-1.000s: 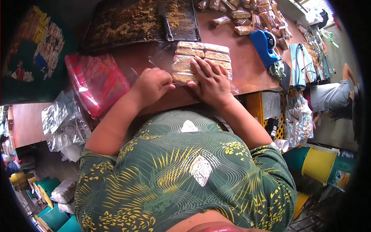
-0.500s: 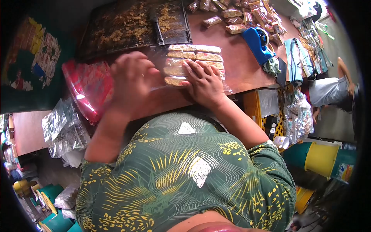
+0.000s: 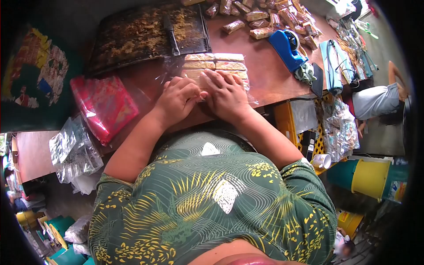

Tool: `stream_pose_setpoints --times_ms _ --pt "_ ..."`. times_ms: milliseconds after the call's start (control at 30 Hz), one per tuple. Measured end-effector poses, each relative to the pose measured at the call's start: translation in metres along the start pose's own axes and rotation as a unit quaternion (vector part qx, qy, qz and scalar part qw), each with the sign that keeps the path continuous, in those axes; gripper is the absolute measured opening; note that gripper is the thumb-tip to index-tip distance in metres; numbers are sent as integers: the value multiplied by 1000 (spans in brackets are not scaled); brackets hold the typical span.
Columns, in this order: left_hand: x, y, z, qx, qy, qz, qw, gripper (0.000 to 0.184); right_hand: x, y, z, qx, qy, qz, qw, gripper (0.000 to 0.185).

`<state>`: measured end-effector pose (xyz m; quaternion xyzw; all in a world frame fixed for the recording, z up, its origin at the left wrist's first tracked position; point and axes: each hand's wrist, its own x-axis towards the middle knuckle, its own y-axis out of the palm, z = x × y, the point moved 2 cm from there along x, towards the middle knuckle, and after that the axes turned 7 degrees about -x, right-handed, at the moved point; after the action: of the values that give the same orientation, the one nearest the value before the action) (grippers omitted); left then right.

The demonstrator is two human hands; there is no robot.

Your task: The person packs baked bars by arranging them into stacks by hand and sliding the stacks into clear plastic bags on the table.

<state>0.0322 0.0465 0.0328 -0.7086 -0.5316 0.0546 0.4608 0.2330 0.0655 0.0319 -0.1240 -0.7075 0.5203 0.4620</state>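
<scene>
A pack of pale, crumbly bars [image 3: 215,62] in clear plastic lies in rows on the brown table [image 3: 265,90]. My right hand [image 3: 226,93] rests on the near bars with its fingers stretched out over them. At the pack's left end, my left hand [image 3: 177,99] is closed, fingers curled on the clear plastic wrapper [image 3: 173,66]. The two thumbs nearly meet at the pack's near edge. What lies under my left fingertips is partly hidden.
A dark, crumb-covered tray [image 3: 132,37] holding a spatula [image 3: 171,37] is at the back left. Pink plastic packaging [image 3: 104,106] lies left. A blue tape dispenser [image 3: 285,51] stands right, near many wrapped bars [image 3: 260,20]. Another person [image 3: 375,101] is at far right.
My left hand, blurred and raised left of the pack before, has moved right and down to the pack's left end, its fingers now curled. My right hand stays on the bars.
</scene>
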Motion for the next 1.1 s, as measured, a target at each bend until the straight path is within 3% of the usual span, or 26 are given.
stream_pose_setpoints --times_ms 400,500,633,700,733,1100 --pt "4 -7 -1 6 10 42 999 26 -10 -18 -45 24 -18 55 998 39" --pt "5 -10 -4 38 -2 51 998 21 -13 -15 -54 33 -17 44 998 37" --pt "3 -4 -16 138 43 -33 989 15 -13 -12 -55 41 -10 30 999 34" --pt "4 7 -35 119 93 -91 984 21 -12 -14 -54 44 -6 27 999 33" --pt "4 12 -40 117 108 -70 985 35 -12 -14 -53 51 -4 25 998 33" --pt "19 18 -25 62 87 -28 994 15 -18 -16 -66 101 -27 16 994 33"
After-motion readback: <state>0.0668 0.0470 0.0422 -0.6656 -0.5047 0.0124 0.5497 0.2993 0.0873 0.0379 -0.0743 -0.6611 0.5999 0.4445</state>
